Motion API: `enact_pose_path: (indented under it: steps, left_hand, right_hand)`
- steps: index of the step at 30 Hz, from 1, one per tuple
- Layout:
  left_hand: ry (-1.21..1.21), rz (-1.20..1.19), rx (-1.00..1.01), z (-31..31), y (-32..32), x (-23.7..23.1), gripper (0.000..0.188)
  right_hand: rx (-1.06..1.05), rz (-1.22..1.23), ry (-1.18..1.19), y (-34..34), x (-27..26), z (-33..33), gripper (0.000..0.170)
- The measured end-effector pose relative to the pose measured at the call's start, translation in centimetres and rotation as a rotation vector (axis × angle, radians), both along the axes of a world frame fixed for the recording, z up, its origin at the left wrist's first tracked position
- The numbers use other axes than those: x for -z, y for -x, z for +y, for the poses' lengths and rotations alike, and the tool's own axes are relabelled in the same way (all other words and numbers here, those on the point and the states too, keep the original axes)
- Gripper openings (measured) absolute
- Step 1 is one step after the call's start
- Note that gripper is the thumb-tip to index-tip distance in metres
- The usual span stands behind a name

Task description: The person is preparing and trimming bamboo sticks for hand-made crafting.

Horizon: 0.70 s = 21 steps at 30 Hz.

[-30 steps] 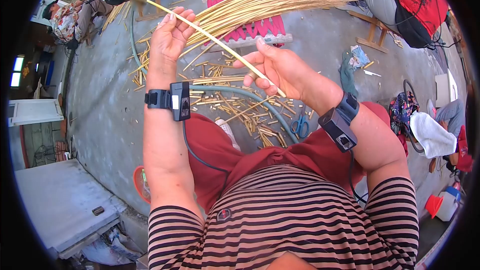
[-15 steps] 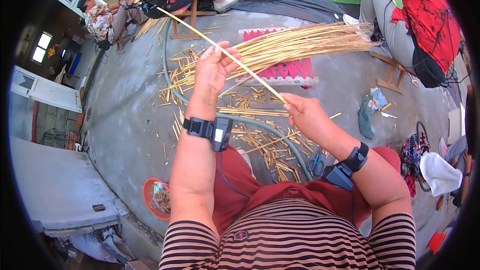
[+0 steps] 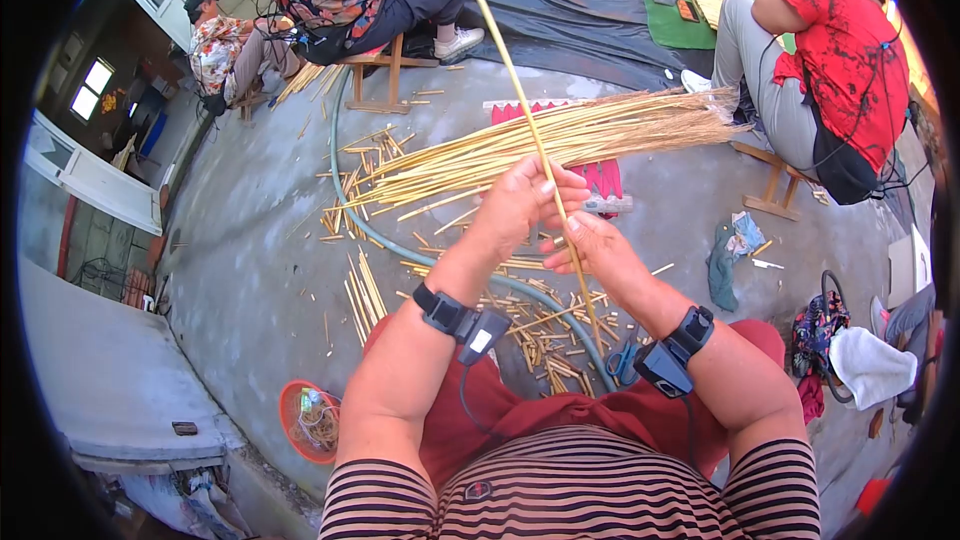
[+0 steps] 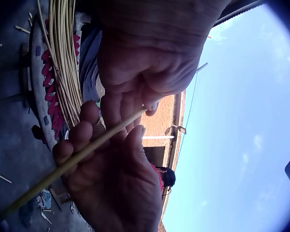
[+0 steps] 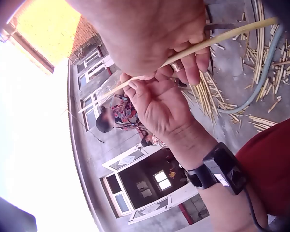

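"Looking from the left, what are you seeing?"

"A round orange tub (image 3: 306,456) is standing first; then the left hand (image 3: 518,206) is pinching a smooth, slender stalk (image 3: 513,80)."

"And the right hand (image 3: 603,248)?"

"Its fingers are curling loosely round that stalk, slanting above short, stick-like pieces (image 3: 556,368)."

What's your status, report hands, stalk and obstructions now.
Left hand pinching stalk; right hand holding it nearer the body. Stalk slanting above scattered cut pieces. Nothing seen blocking either hand.
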<state>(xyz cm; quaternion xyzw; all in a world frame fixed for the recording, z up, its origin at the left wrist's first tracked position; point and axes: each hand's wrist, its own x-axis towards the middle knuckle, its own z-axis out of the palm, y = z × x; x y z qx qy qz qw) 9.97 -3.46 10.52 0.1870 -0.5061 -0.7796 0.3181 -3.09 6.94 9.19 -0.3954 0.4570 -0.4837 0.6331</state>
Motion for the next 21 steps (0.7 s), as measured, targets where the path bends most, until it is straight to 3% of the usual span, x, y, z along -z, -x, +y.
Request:
enact_pose_path:
  steps: [3, 7, 11, 12, 15, 21]
  left_hand:
    - [0.346, -0.141, 0.041, 0.4, 0.5, 0.1, 0.035]
    - [0.162, 0.019, -0.386, 0.7, 0.2, -2.2, 0.035]
    - [0.144, 0.047, -0.504, -1.4, -1.9, -3.2, 0.027]
    - [0.141, 0.035, -0.505, -1.8, -2.4, -3.1, 0.026]
    - [0.139, 0.008, -0.491, -2.2, -3.3, -3.3, 0.019]
    - [0.134, 0.01, -0.413, -1.9, -3.8, -3.4, 0.019]
  right_hand:
    - [0.044, 0.016, -0.004, 0.1, 0.5, -0.1, 0.033]
    - [0.039, 0.084, -0.093, -0.7, 2.2, -0.2, 0.023]
    - [-0.061, 0.208, -0.127, -1.5, 5.0, 0.4, 0.019]
    - [-0.095, 0.253, -0.113, -1.7, 5.2, 0.6, 0.018]
    - [-0.306, 0.698, -0.047, -1.6, 5.1, 1.3, 0.018]
    - [-0.327, 0.926, 0.09, -2.2, 5.2, 1.9, 0.02]
